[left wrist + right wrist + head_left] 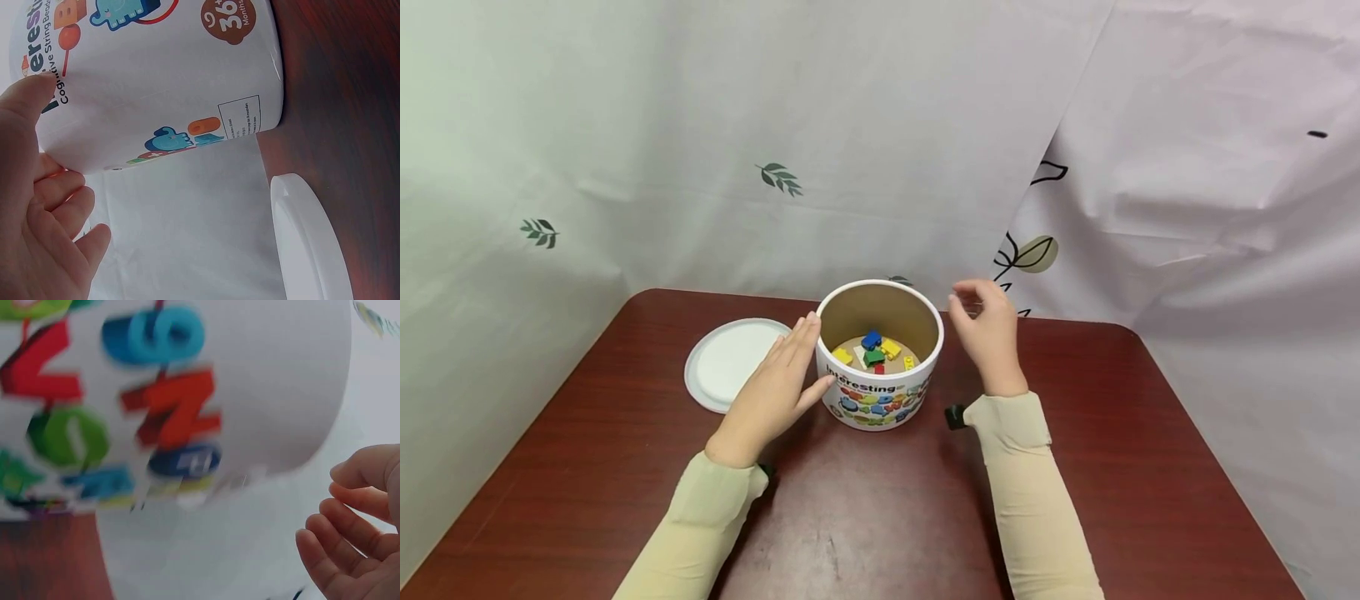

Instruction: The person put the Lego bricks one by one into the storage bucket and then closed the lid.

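A white round bucket [871, 417] with colourful prints and the word "Interesting" stands upright at mid-table, its top uncovered. On its bottom lie several small toy bricks, among them a blue brick [871, 340], a green brick [874, 358] and a yellow brick [891, 348]. My left hand [771, 383] touches the bucket's left side, fingers extended near the rim and thumb on the printed wall. Just right of the rim my right hand [991, 333] hovers with loosely bent fingers, and the right wrist view shows nothing between them.
A round white lid [733, 367] lies flat on the table left of the bucket, partly behind my left hand. The dark red table [865, 517] ends at a pale hanging cloth [880, 150] with leaf prints behind it.
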The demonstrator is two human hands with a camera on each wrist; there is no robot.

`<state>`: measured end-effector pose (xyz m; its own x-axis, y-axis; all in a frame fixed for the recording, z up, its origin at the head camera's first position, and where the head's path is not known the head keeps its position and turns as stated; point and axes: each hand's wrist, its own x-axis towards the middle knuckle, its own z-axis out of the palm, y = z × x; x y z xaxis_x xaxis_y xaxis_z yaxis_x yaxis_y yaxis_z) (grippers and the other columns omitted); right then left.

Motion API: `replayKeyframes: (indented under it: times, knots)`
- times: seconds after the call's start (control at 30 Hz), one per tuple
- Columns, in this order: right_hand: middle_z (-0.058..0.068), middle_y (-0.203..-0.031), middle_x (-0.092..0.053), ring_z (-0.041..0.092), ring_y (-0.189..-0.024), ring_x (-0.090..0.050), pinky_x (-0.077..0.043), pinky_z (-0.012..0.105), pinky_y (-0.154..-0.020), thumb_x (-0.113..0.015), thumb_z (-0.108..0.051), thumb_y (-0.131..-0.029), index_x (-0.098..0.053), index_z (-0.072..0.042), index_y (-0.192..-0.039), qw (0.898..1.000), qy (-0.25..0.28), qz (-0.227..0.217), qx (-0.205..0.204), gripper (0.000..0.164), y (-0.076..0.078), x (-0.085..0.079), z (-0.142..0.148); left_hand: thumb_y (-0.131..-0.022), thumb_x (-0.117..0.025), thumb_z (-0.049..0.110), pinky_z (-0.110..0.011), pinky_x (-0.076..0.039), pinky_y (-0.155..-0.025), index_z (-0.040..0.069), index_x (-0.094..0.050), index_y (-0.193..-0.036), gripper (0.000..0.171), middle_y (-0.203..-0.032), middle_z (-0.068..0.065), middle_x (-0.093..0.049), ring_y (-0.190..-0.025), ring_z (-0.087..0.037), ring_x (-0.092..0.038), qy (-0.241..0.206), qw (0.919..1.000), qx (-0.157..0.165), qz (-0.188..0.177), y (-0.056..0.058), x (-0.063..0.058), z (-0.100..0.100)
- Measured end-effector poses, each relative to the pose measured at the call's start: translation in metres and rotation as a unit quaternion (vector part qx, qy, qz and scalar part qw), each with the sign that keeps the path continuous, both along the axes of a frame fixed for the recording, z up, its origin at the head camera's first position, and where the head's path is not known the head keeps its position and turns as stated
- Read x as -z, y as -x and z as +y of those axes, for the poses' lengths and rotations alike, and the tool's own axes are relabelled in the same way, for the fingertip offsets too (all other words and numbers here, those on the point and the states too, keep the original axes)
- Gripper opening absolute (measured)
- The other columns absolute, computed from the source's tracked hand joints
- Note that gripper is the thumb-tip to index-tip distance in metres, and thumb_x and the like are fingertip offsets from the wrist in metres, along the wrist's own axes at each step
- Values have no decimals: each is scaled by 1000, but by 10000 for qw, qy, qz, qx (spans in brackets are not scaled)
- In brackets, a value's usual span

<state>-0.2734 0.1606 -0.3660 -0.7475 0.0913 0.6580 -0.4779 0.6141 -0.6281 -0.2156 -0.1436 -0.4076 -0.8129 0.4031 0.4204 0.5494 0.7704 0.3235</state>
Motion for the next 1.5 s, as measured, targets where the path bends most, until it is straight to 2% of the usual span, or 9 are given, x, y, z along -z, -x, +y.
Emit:
replayKeyframes:
  times: [0.2,0.47,0.6,0.73,0.83,0.97,1.37,1.5]
  knots:
    - [16,-100,-70,25,-90,-65,-53,33,-79,-69,-10,-94,-74,-1,-107,9935,787,-650,494,17,3,23,29,-97,-70,34,-56,-24,-120,-3,-27,-158,84,-165,-18,-26,-152,-32,-26,13,10000,-8,37,0,1,-1]
    - [8,-100,-68,9,-84,-60,-48,19,-67,-71,-15,-93,-74,-2,-111,9642,1846,-1568,1076,22,12,64,61,-97,-70,34,-58,-26,-119,-3,-28,-158,83,-164,-18,-27,-151,-33,-27,32,10000,16,71,0,1,0]
    - [13,-106,-70,11,-89,-63,-48,13,-66,-73,-14,-92,-72,0,-116,9529,2112,-1844,1154,28,16,81,70,-97,-70,34,-58,-26,-119,-3,-27,-158,83,-164,-18,-26,-151,-33,-27,34,10000,16,59,1,1,0]
    - [19,-122,-68,24,-107,-65,-50,15,-77,-73,-13,-93,-67,3,-126,9470,2056,-2218,1080,37,16,92,76,-97,-70,34,-57,-24,-120,-3,-27,-158,84,-165,-18,-26,-152,-33,-26,22,10000,9,29,0,1,-1]
    - [21,-132,-62,32,-121,-60,-52,29,-93,-71,-13,-94,-61,3,-135,9407,1945,-2644,861,44,13,96,80,-97,-71,34,-56,-24,-121,-2,-26,-158,84,-165,-18,-26,-152,-33,-26,16,10000,9,-1,-1,1,-1]
    - [25,-141,-53,37,-131,-51,-46,45,-108,-70,-12,-95,-53,4,-142,9356,1642,-3071,583,53,12,100,82,-97,-70,34,-56,-24,-121,-2,-26,-158,84,-165,-18,-26,-152,-32,-26,6,10000,13,-23,-2,1,0]
    - [27,-139,-54,38,-129,-53,-45,46,-110,-73,-6,-91,-55,5,-140,9399,1252,-3088,739,54,17,104,82,-96,-71,36,-54,-22,-122,-2,-26,-158,85,-165,-17,-25,-152,-31,-25,52,10000,-4,-35,-2,-1,1]
    - [28,-138,-54,39,-128,-53,-45,47,-109,-73,-4,-91,-56,5,-139,9385,1153,-3152,815,52,18,104,81,-97,-70,35,-54,-22,-122,-2,-26,-159,84,-165,-17,-25,-152,-31,-25,62,10000,-11,-36,-1,0,1]
